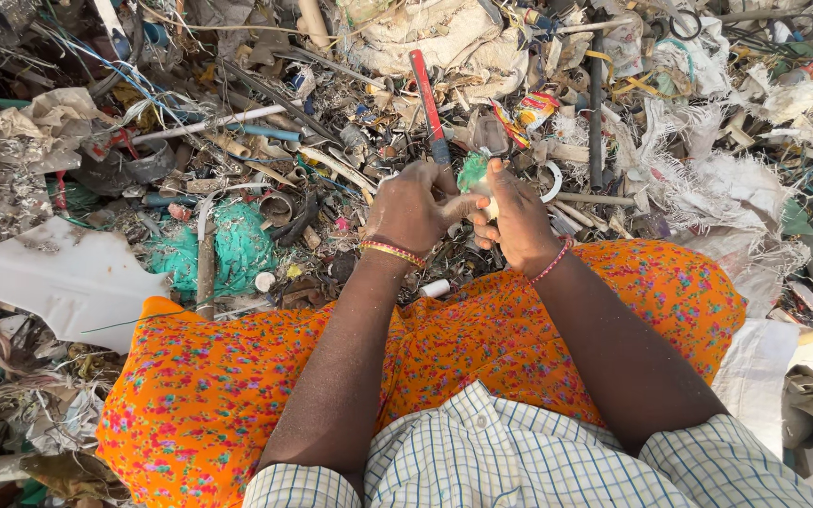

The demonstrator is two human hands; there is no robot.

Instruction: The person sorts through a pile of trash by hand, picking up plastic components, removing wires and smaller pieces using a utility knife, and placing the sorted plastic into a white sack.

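The left hand (pixel 413 209) closes round the handle of a red tool (pixel 428 105), whose shaft runs up toward 12 o'clock over the scrap heap (pixel 265 141). The right hand (pixel 517 218) pinches a small green and pale scrap (pixel 474 174) between thumb and fingers, so both grips are narrow and full. The scrap sits where the two hands meet, above the orange cloth (pixel 237 376) on the lap, with the tool's working end just beside it at 11 o'clock. The fingers (pixel 493 179) of the right hand lie very close to that end, so as I judge it, a slip of the tool off the small piece could catch them. The piece is small and held only at its edge; a hard push could twist it out of the pinch and drop it into the litter, where it would be hard to find. A teal bag (pixel 237 249) lies at 9 o'clock, a white sheet (pixel 58 277) beyond it.
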